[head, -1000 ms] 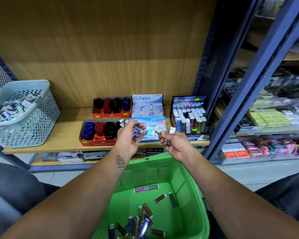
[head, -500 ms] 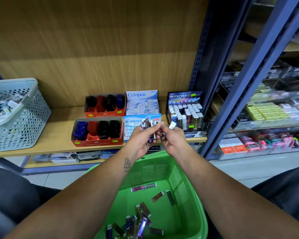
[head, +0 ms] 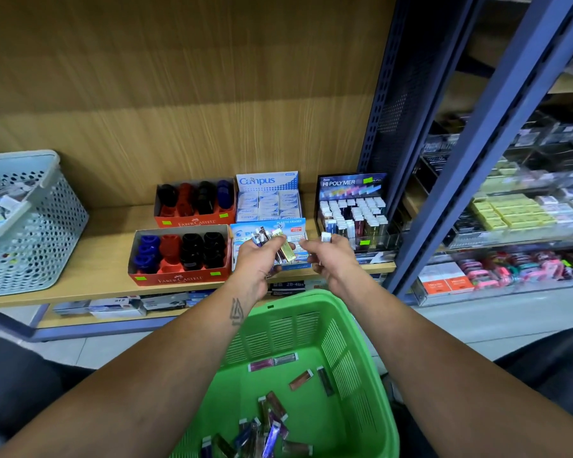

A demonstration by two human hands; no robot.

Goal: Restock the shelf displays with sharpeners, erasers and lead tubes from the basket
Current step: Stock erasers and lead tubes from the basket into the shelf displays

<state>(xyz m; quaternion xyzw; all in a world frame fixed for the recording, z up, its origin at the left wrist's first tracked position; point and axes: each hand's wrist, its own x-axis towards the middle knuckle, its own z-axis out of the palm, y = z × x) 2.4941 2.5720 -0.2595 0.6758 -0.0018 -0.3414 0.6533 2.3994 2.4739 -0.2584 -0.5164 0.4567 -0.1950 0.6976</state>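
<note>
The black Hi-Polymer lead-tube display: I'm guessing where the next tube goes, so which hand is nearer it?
Right. The right hand, pinching one white-capped tube, is just in front of the black Hi-Polymer display; the left hand, gripping a bundle of tubes, is further left.

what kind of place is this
Most likely a stationery shop aisle. The wooden shelf carries Faber-Castell sharpener display boxes, a Campus eraser box and a Hi-Polymer lead tube display, some with green price stickers.
</note>
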